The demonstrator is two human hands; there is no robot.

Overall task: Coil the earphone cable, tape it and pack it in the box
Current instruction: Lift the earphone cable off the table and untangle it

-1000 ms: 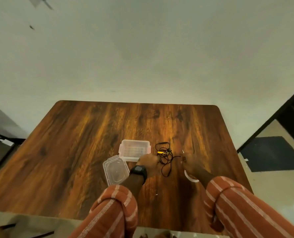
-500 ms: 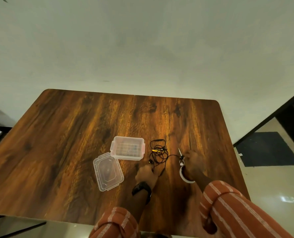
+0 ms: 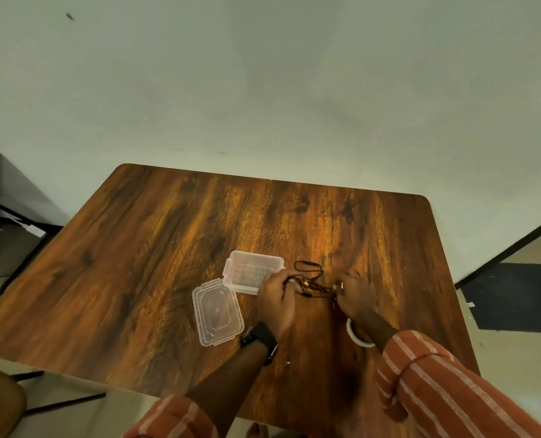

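**Cable strung between two hands, box just left of it**

Nearest, the left hand [image 3: 275, 300] curls its fingers around one bunch of the earphone cable [image 3: 314, 286]; the right hand [image 3: 354, 295] grips the other end, and something pale shows at its fingertips that I cannot make out. The cable's long axis runs left to right between them, low over the table [image 3: 168, 248], with one loose loop lying beyond. Coiling looks barely begun. The lid [image 3: 217, 311] lies left of the left wrist. Farther back, the open box [image 3: 252, 271] sits just beside the left hand's knuckles, so the left hand is nearer for packing.
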